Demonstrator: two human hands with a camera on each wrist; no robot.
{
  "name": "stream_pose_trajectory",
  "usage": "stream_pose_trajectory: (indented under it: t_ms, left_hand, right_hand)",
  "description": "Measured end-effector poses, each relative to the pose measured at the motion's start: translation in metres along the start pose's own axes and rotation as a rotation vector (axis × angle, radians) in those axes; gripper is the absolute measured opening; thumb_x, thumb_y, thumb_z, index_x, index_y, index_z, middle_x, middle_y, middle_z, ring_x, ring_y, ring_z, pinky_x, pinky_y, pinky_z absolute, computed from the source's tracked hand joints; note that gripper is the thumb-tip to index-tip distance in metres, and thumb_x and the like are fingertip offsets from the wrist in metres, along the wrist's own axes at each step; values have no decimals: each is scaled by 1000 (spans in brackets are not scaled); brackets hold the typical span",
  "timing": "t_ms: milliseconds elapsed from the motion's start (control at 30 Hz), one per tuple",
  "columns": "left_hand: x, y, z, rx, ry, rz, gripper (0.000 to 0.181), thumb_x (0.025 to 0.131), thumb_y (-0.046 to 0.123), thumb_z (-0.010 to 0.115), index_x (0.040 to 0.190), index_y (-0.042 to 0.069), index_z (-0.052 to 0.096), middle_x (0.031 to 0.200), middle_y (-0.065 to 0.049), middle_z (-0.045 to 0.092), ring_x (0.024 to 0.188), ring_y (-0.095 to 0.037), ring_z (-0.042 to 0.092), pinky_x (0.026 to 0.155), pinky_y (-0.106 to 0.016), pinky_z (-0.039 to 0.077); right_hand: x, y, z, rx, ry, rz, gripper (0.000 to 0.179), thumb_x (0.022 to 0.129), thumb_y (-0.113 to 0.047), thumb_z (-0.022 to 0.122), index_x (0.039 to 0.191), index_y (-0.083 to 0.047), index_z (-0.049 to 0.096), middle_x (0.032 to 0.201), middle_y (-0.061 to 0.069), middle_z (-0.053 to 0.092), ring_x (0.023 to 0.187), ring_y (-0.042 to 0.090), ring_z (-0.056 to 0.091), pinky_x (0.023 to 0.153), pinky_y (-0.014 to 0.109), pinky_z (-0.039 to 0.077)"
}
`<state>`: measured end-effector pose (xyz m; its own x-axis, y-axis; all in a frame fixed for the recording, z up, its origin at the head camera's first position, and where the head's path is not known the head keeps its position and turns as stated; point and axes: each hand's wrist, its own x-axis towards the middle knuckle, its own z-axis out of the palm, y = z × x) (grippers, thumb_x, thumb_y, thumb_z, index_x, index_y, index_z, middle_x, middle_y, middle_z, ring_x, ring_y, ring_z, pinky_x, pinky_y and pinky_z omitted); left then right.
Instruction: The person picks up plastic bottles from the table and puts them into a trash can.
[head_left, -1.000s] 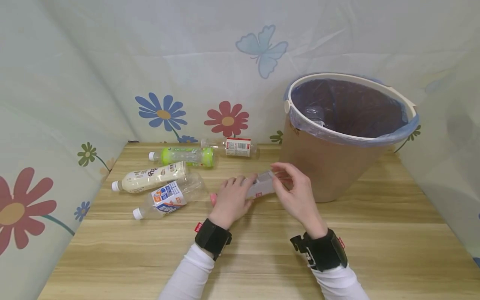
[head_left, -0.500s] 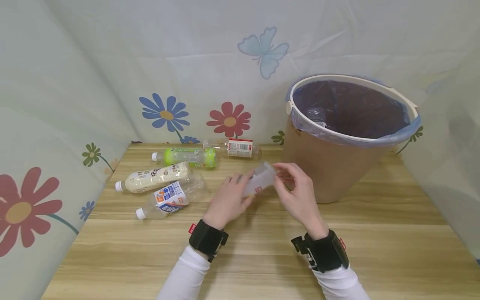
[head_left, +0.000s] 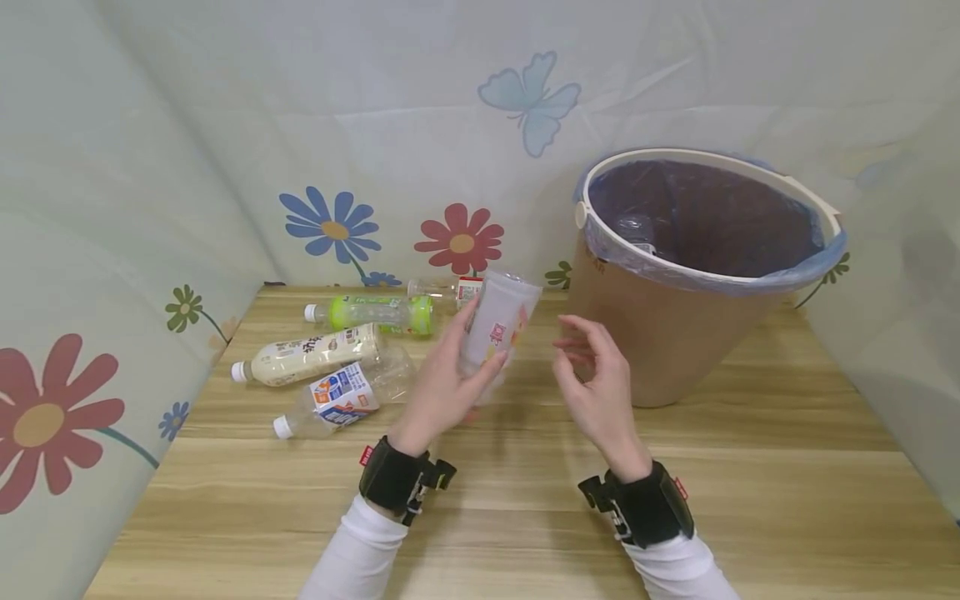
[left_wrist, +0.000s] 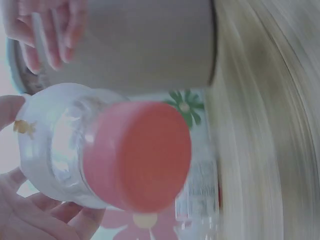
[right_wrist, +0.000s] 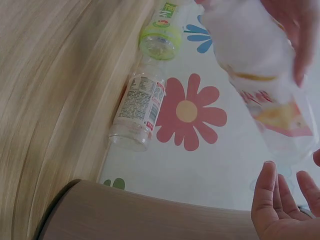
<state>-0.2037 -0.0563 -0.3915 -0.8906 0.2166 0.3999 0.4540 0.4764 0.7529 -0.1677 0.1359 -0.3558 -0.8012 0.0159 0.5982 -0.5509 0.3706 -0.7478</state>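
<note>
My left hand (head_left: 433,390) grips a translucent white plastic bottle (head_left: 495,329) with a red logo. It is tilted, with its base up and its cap down. In the left wrist view the pinkish-red cap (left_wrist: 145,155) faces the camera, with the thumb and fingers round the bottle's body. My right hand (head_left: 598,398) is beside the bin, its fingers loosely bent and a gap between them and the bottle. The right wrist view shows these fingertips (right_wrist: 268,172) near the bottle's base. Behind the held bottle lies a clear bottle (head_left: 435,288) with a red-and-white label, partly hidden.
A brown bin (head_left: 645,333) with a bluish bag liner stands at the back right; a clear bottle (head_left: 633,225) lies inside. On the table's left lie a green-labelled bottle (head_left: 378,313), a cream-labelled bottle (head_left: 311,356) and a blue-and-orange-labelled bottle (head_left: 343,397). A flowered curtain (head_left: 420,108) hangs behind.
My left hand has lifted the bottle off the table and turned its base upward. My right hand, earlier at the bottle's base, is now apart from it.
</note>
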Motion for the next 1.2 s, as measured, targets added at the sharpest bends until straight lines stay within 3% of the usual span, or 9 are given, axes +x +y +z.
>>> stream_pose_trajectory:
  t_ms: [167, 300, 467, 633, 867, 1000, 1200]
  left_hand:
    - [0, 11, 3, -280, -9, -56, 75, 90, 33, 63, 150, 31, 19, 131, -8, 50, 108, -23, 56, 81, -45, 52]
    - [-2, 27, 2, -397, -26, -104, 73, 92, 24, 61, 151, 23, 18, 132, -12, 49, 108, -28, 57, 83, -46, 52]
    - [-6, 47, -3, -452, -52, -134, 71, 94, 22, 57, 152, 19, 16, 134, -14, 48, 109, -28, 56, 84, -44, 51]
    - [-6, 49, -2, -491, -73, -129, 69, 96, 21, 55, 152, 20, 15, 135, -15, 47, 110, -29, 55, 85, -44, 51]
    - [-7, 50, -3, -467, -108, -84, 59, 101, 20, 44, 152, 16, 15, 141, -20, 42, 120, -32, 50, 98, -49, 43]
    - [-7, 53, -6, -446, -100, -88, 53, 103, 21, 38, 151, 8, 21, 144, -21, 39, 125, -30, 46, 101, -46, 41]
    - [-6, 54, -8, -522, -93, -85, 46, 104, 19, 33, 146, 0, 30, 145, -21, 38, 122, -30, 50, 98, -42, 45]
  right_hand:
    - [-3, 19, 5, 49, -70, 37, 49, 87, 8, 53, 134, -7, 49, 122, 13, 56, 100, 31, 60, 83, 27, 53]
    - [-5, 21, 9, 84, -128, 28, 52, 93, -2, 53, 142, -13, 42, 129, 12, 53, 103, 30, 60, 84, 39, 53]
    - [-7, 20, 13, 118, -197, -1, 57, 95, -5, 52, 148, -17, 34, 137, 13, 48, 105, 28, 59, 84, 43, 53]
    - [-6, 14, 14, 108, -225, -7, 61, 95, -2, 51, 150, -15, 29, 137, 16, 48, 106, 31, 58, 85, 45, 53]
    - [-2, -12, 9, 93, -205, -10, 59, 93, 5, 49, 147, 3, 26, 133, 27, 47, 101, 37, 59, 81, 50, 53]
    - [-1, -15, 7, 64, -209, 38, 61, 92, 4, 51, 147, 3, 24, 130, 28, 49, 101, 36, 57, 79, 49, 53]
    - [-2, -14, 5, -14, -209, 90, 70, 89, -4, 58, 149, -1, 22, 126, 28, 51, 98, 37, 55, 76, 50, 49]
